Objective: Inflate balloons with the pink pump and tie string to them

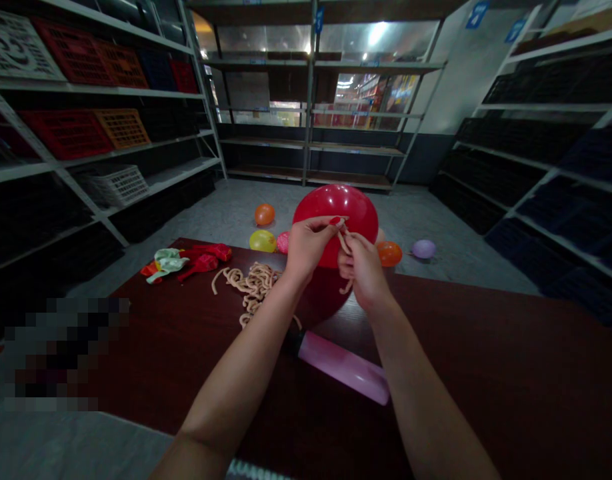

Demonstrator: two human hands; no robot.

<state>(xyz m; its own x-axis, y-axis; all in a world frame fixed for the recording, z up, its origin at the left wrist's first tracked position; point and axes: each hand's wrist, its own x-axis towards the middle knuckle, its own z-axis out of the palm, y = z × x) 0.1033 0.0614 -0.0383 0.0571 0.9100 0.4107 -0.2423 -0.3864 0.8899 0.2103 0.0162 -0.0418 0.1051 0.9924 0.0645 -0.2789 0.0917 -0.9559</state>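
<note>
A large inflated red balloon (336, 200) stands over the far edge of the table, with both hands in front of it. My left hand (309, 243) pinches the balloon's red neck between thumb and forefinger. A beige cord (344, 244) runs from that neck to my right hand (365, 267), whose fingers are closed on it. The cord's end hangs below the right hand. On the table, left of the balloon, lies a tangled heap of beige cord (256, 283). Beneath my forearms rests a pink balloon pump (343, 367) with a dark end.
Uninflated red balloons (206, 259) and a mint green one (169, 263) lie at the far left of the dark table (466, 360). On the floor beyond are orange (265, 214), yellow (263, 241) and purple (423, 249) balloons. Shelves with crates (69, 133) line the sides.
</note>
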